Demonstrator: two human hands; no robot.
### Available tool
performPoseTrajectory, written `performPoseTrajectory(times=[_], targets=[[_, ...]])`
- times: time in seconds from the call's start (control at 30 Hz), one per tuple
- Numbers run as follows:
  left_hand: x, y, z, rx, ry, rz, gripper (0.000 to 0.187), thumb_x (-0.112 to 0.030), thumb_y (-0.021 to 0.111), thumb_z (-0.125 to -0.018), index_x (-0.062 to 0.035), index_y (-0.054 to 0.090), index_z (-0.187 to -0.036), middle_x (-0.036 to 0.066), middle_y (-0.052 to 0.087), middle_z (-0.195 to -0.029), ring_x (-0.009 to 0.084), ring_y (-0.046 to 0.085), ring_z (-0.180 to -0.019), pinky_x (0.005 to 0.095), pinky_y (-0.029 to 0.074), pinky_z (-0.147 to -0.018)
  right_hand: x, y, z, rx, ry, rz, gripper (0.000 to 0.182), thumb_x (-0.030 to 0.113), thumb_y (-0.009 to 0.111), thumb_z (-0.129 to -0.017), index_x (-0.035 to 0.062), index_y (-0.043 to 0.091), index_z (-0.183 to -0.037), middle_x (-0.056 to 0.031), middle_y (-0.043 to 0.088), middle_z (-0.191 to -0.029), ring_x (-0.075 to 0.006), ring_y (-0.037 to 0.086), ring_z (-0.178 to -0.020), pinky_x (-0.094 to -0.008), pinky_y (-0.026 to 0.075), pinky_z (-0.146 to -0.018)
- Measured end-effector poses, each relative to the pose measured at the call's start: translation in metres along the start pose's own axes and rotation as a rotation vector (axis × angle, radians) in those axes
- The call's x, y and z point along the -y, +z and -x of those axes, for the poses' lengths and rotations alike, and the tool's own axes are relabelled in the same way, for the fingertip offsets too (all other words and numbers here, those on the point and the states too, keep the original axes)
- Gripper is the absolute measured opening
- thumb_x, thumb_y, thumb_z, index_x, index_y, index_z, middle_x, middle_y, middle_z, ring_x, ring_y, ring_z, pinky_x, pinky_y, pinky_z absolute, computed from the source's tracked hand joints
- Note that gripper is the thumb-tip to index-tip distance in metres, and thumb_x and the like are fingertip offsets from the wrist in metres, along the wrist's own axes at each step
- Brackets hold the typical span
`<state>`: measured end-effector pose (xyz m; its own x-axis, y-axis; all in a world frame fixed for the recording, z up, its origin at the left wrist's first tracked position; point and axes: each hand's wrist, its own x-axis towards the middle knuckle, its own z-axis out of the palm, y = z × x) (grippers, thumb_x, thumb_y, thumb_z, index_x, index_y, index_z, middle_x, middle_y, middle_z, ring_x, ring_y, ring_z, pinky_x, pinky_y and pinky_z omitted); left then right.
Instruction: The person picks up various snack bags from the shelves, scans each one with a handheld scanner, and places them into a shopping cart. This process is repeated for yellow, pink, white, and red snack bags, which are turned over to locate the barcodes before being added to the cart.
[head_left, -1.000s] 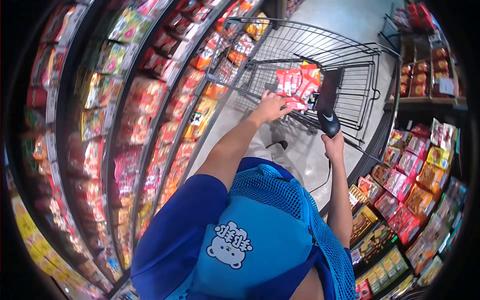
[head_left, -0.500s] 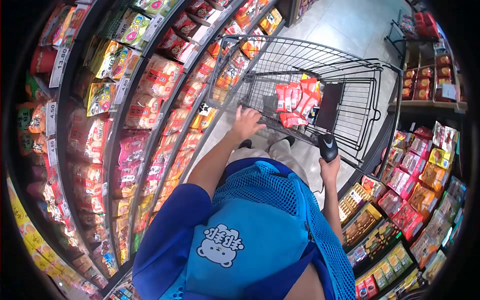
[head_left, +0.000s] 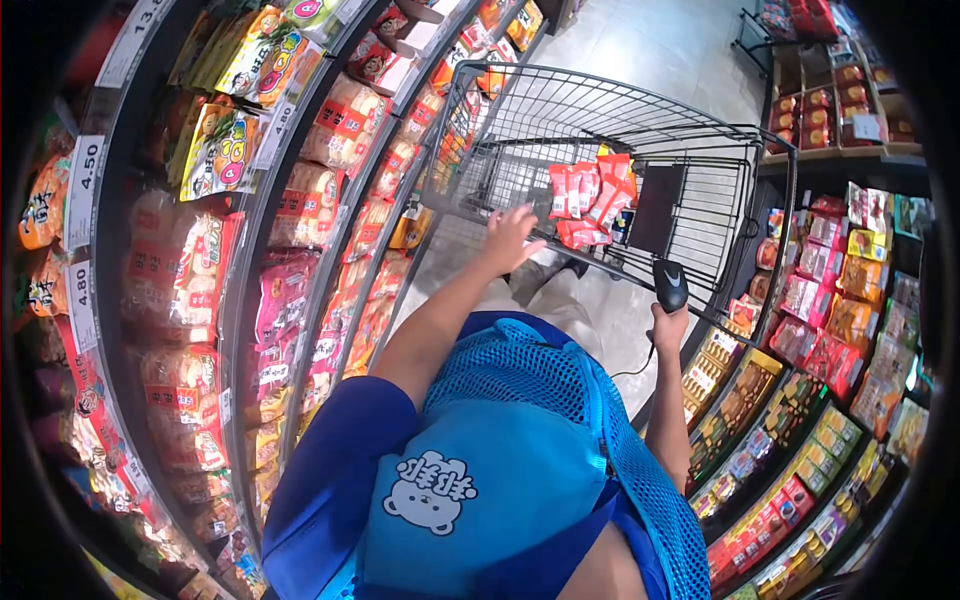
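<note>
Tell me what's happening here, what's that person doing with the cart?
A person in a blue vest stands at a shopping cart beside shelves of snacks. The right hand grips a black scanner. The left hand holds nothing, its fingers spread near the cart's closest edge. Some red packets lie together in the cart.
</note>
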<state>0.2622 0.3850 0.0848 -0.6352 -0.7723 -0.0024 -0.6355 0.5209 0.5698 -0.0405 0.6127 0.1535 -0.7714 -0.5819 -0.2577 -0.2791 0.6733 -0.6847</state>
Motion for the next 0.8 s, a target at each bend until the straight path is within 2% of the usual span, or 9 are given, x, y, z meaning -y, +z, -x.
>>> performPoseTrajectory(times=[0.1, 0.2, 0.23, 0.3, 0.4, 0.5, 0.53, 0.67, 0.8], targets=[[0.023, -0.065, -0.002, -0.415, -0.13, 0.267, 0.061, -0.021, 0.07, -0.083, 0.0029, 0.046, -0.134, 0.025, 0.042, -0.139, 0.0366, 0.037, -0.133, 0.0488, 0.026, -0.112, -0.002, 0.004, 0.019, -0.029, 0.006, -0.008, 0.031, 0.011, 0.068, -0.069, -0.0006, 0.061, -0.098, -0.0129, 0.067, -0.087, -0.0232, 0.064, -0.082, -0.0344, 0.049, -0.079], [0.087, -0.145, -0.001, -0.916, -0.244, 0.06, 0.068, -0.013, 0.065, -0.084, 0.0093, 0.029, -0.137, 0.031, 0.031, -0.141, 0.0424, 0.027, -0.136, 0.0466, 0.024, -0.113, -0.005, 0.008, 0.038, -0.038, 0.003, -0.013, 0.031, 0.011, 0.068, -0.069, -0.0007, 0.061, -0.097, -0.0129, 0.067, -0.088, -0.0227, 0.064, -0.081, -0.0343, 0.049, -0.079], [0.091, -0.178, -0.005, -1.104, -0.39, 0.225, 0.071, -0.016, 0.066, -0.084, 0.0101, 0.026, -0.137, 0.033, 0.028, -0.141, 0.0443, 0.026, -0.136, 0.0486, 0.026, -0.11, -0.006, 0.009, 0.037, -0.061, -0.021, -0.007, 0.031, 0.011, 0.068, -0.069, -0.0011, 0.061, -0.097, -0.0125, 0.067, -0.087, -0.0222, 0.063, -0.081, -0.034, 0.049, -0.078], [0.121, -0.222, -0.001, -1.095, -0.723, 0.195, 0.065, -0.021, 0.069, -0.083, 0.0139, 0.04, -0.129, 0.036, 0.041, -0.134, 0.0436, 0.04, -0.129, 0.0473, 0.035, -0.104, -0.011, 0.009, 0.045, -0.034, -0.034, 0.0, 0.031, 0.011, 0.068, -0.069, -0.0018, 0.063, -0.097, -0.0117, 0.068, -0.087, -0.0209, 0.064, -0.081, -0.0333, 0.049, -0.078], [0.176, -0.242, -0.009, -1.04, -0.739, 0.282, 0.058, -0.029, 0.074, -0.08, 0.0169, 0.057, -0.111, 0.037, 0.058, -0.116, 0.0435, 0.058, -0.111, 0.0455, 0.044, -0.095, -0.008, 0.01, 0.059, -0.054, -0.048, -0.018, 0.03, 0.01, 0.067, -0.07, -0.0016, 0.063, -0.097, -0.0106, 0.068, -0.085, -0.0197, 0.063, -0.079, -0.0327, 0.049, -0.077], [0.205, -0.229, -0.015, -1.198, -0.807, -0.065, 0.063, -0.046, 0.074, -0.078, 0.0163, 0.065, -0.072, 0.03, 0.066, -0.07, 0.0412, 0.067, -0.067, 0.0474, 0.051, -0.073, 0.002, 0.006, 0.07, -0.03, 0.03, -0.053, 0.033, 0.009, 0.067, -0.07, -0.0006, 0.062, -0.101, -0.0101, 0.067, -0.087, -0.0197, 0.062, -0.078, -0.0328, 0.049, -0.077], [0.186, -0.239, -0.014, -1.103, -0.898, 0.069, 0.057, -0.036, 0.077, -0.078, 0.0175, 0.064, -0.093, 0.034, 0.066, -0.097, 0.0434, 0.065, -0.095, 0.0459, 0.049, -0.087, 0.003, 0.007, 0.073, -0.026, 0.029, -0.052, 0.033, 0.009, 0.067, -0.07, -0.0008, 0.062, -0.101, -0.01, 0.067, -0.087, -0.0198, 0.062, -0.078, -0.0328, 0.049, -0.077], [0.184, -0.249, -0.014, -0.931, -1.067, 0.012, 0.067, -0.052, 0.068, -0.08, 0.0148, 0.068, -0.083, 0.033, 0.067, -0.084, 0.0411, 0.067, -0.093, 0.0435, 0.05, -0.087, -0.018, 0.011, 0.08, -0.045, -0.01, -0.068, 0.036, 0.008, 0.067, -0.07, -0.0014, 0.06, -0.103, -0.0096, 0.067, -0.087, -0.0201, 0.062, -0.079, -0.0327, 0.049, -0.077], [0.229, -0.255, -0.021, -0.829, -1.089, 0.093, 0.071, -0.057, 0.054, -0.084, 0.011, 0.069, -0.097, 0.029, 0.067, -0.099, 0.0391, 0.066, -0.1, 0.0421, 0.048, -0.092, -0.027, 0.009, 0.085, -0.058, -0.044, -0.034, 0.037, 0.009, 0.068, -0.069, -0.0009, 0.06, -0.104, -0.0111, 0.066, -0.088, -0.0203, 0.062, -0.08, -0.0331, 0.05, -0.076]])
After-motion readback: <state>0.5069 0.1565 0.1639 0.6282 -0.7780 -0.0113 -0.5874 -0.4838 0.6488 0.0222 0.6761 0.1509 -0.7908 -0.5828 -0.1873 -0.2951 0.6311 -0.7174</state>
